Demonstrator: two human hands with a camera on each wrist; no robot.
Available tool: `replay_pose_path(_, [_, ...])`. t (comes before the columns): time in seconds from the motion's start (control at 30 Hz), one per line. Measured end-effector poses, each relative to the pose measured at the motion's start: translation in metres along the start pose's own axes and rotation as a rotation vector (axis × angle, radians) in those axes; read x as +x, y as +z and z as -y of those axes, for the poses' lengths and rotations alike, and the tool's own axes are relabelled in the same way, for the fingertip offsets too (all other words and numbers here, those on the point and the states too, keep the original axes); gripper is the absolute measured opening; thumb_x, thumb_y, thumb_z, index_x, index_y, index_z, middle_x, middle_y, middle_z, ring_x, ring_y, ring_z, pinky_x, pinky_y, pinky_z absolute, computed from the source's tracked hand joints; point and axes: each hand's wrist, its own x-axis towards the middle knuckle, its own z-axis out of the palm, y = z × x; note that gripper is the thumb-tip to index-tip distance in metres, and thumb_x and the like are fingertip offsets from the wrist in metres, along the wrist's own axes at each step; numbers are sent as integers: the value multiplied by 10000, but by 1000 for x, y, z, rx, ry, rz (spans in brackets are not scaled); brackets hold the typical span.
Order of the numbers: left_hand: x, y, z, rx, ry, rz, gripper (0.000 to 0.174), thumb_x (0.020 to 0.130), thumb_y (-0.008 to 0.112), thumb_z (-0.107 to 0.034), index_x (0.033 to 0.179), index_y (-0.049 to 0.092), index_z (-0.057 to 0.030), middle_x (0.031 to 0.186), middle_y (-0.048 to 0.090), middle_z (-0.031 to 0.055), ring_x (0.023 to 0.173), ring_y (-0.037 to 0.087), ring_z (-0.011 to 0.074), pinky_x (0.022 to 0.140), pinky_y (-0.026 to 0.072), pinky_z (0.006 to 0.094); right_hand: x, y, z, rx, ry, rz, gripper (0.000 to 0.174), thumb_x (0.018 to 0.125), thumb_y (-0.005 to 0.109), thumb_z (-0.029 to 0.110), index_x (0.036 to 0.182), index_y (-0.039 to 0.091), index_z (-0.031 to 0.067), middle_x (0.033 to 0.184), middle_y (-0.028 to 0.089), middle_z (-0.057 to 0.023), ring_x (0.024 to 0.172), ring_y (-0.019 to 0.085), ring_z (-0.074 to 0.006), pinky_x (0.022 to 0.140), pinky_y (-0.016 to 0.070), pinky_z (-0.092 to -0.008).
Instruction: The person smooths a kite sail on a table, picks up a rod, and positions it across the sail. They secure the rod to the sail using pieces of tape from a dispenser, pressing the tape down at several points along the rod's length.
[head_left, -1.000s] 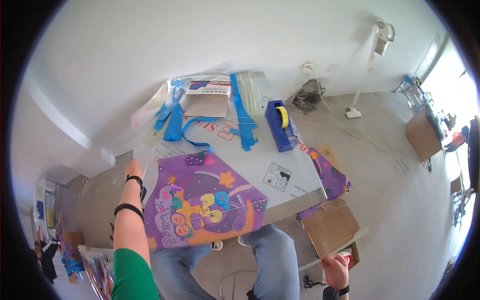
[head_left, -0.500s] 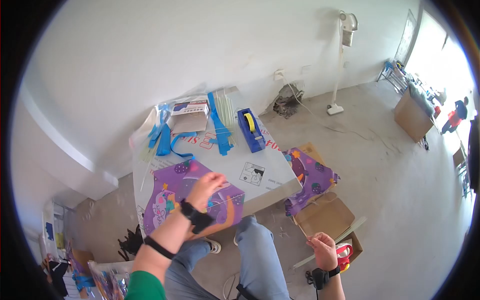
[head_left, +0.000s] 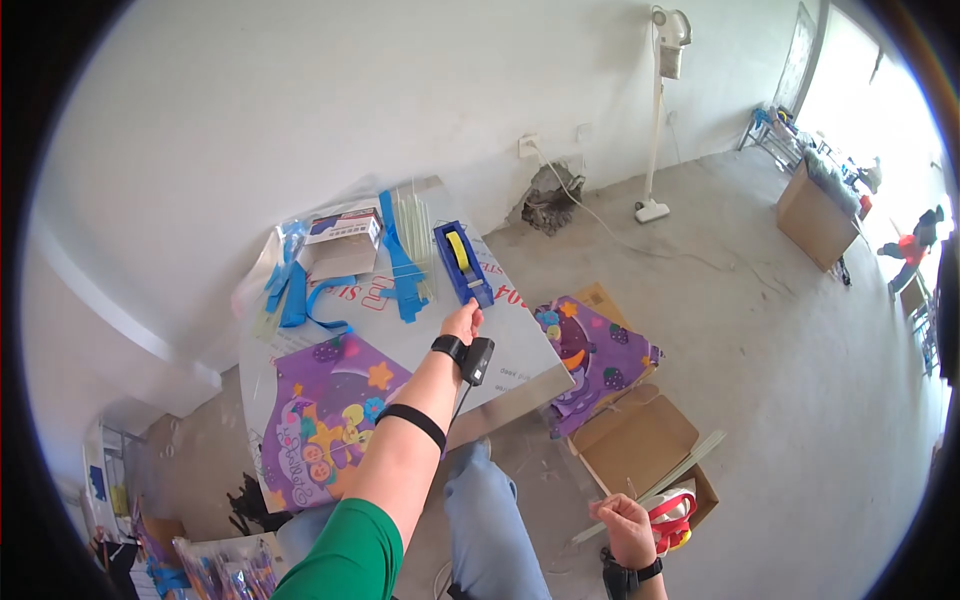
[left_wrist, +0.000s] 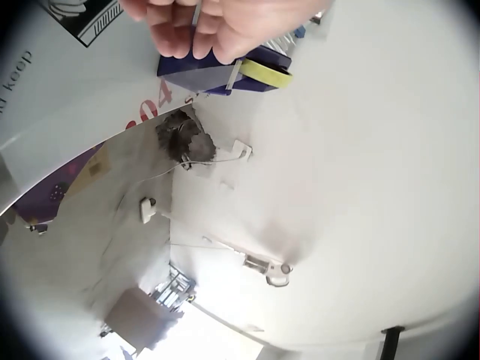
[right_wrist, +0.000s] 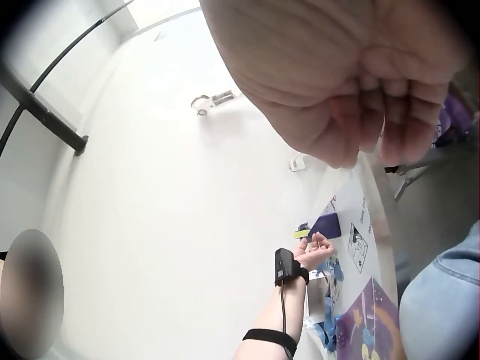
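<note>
My left hand is at the front end of a blue tape dispenser on the table, its fingers loosely bent beside the cutter end. A yellow-cored roll sits in the dispenser. My right hand hovers low on the right, beside an open cardboard box; its thumb and fingers pinch together, with a thin clear strip showing faintly by them. A purple cartoon-printed sheet lies on the table under my left forearm, which hides part of it.
On the table are blue strips, thin pale sticks and a small carton. Another purple printed sheet hangs over the cardboard box. A red-and-white item sits in that box. A vacuum cleaner leans on the wall.
My left hand has swung from the table's left side across the purple sheet to the tape dispenser. The right hand stays low by the box, still pinching. The head view has shifted.
</note>
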Motion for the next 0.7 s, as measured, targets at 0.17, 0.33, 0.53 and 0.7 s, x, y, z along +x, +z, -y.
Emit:
replay_pose_path(0.17, [10, 8, -11, -176, -1, -62, 184, 846, 684, -331, 788, 591, -183, 686, 588, -65, 596, 538, 48, 512, 347, 235, 3, -7, -6, -14, 54, -22, 81, 842, 649, 55, 859, 581, 14, 850, 616, -58, 937, 586, -190, 891, 416, -308])
replay_pose_path(0.33, [9, 13, -6, -149, 55, -144, 207, 796, 723, -336, 768, 615, -162, 658, 562, -56, 563, 483, 58, 531, 345, 258, 4, -6, -16, -54, 77, -76, 59, 830, 621, 26, 844, 577, -11, 854, 621, -75, 909, 596, -186, 885, 440, -315])
replay_pose_path(0.53, [-7, 10, 16, -315, 113, -40, 118, 825, 707, -244, 869, 631, -164, 720, 571, -49, 637, 507, 56, 544, 368, 226, -12, -21, -25, -83, 58, -132, 35, 849, 605, 15, 848, 575, -2, 868, 636, -75, 845, 603, -159, 795, 475, -274])
replay_pose_path(0.7, [-98, -34, -19, -503, 281, 208, 85, 836, 691, -121, 883, 637, -168, 803, 634, -47, 701, 561, 75, 647, 408, 238, -30, -34, -15, -240, 41, -204, 45, 876, 590, 25, 847, 561, 6, 793, 631, -54, 715, 585, -126, 699, 477, -242])
